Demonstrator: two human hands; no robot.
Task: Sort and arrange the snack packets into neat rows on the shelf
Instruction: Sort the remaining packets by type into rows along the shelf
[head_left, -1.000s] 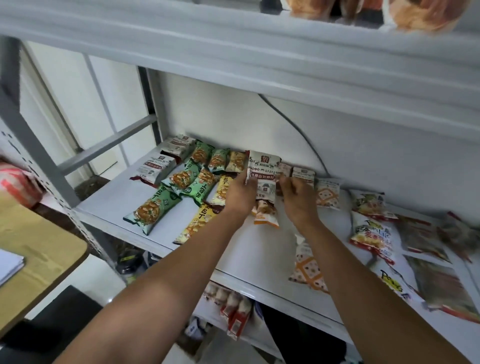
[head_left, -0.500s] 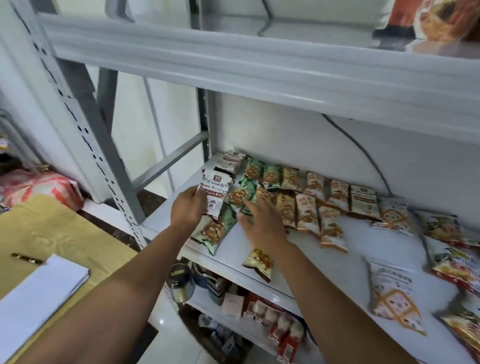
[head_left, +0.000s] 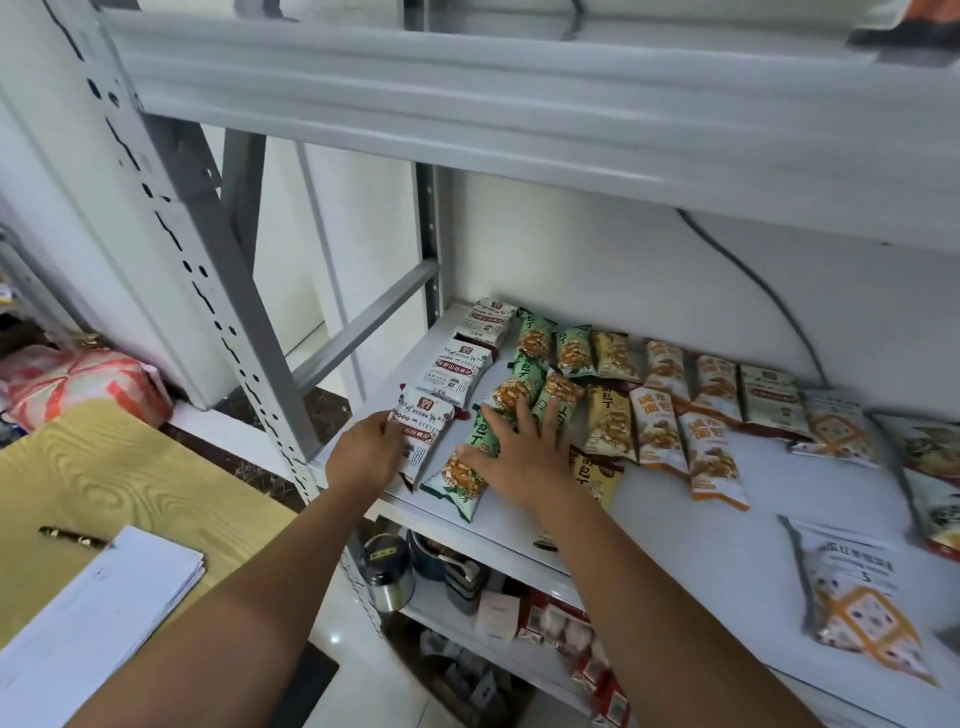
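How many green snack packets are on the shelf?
5 green packets: two in the back row, two in the middle, one in front, partly under the right hand. The hand may hide more.

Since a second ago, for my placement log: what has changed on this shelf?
The left hand carried the white packet leftward, from the middle of the shelf to the front of the white column, and still grips it. The right hand followed and now presses flat on the green packets. The other two white packets and the orange packets stayed put.
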